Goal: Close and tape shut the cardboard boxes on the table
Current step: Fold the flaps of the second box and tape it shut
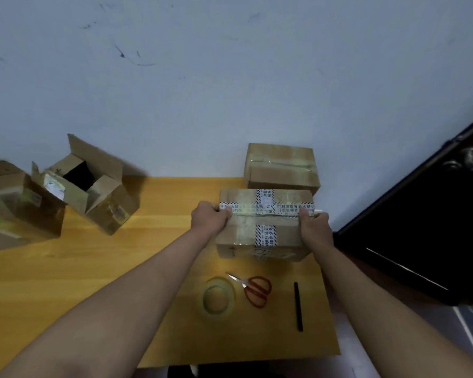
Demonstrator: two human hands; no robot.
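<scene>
From the head view, the taped box (pixel 262 222) sat at the right of the table (pixel 153 241), long axis running left to right, directly ahead of both forearms. The left hand (pixel 209 219) gripped its left end, the right hand (pixel 313 227) its right end, both equally near, hands well apart. An open box (pixel 93 184) waited far left.

Yellow-orange wooden surface (pixel 159 268) with visible grain. On it, a brown rectangular cardboard box (pixel 262 227) crossed by white tape bands (pixel 266 208) printed with dark characters and black-and-white hatched edges. Nearer than that box: red-handled metal scissors (pixel 253 289), a clear, faintly yellowish tape roll (pixel 217 298), a black slender pen (pixel 298 306). Behind it, a plain brown taped cardboard box (pixel 281 166) under glossy clear tape.
</scene>
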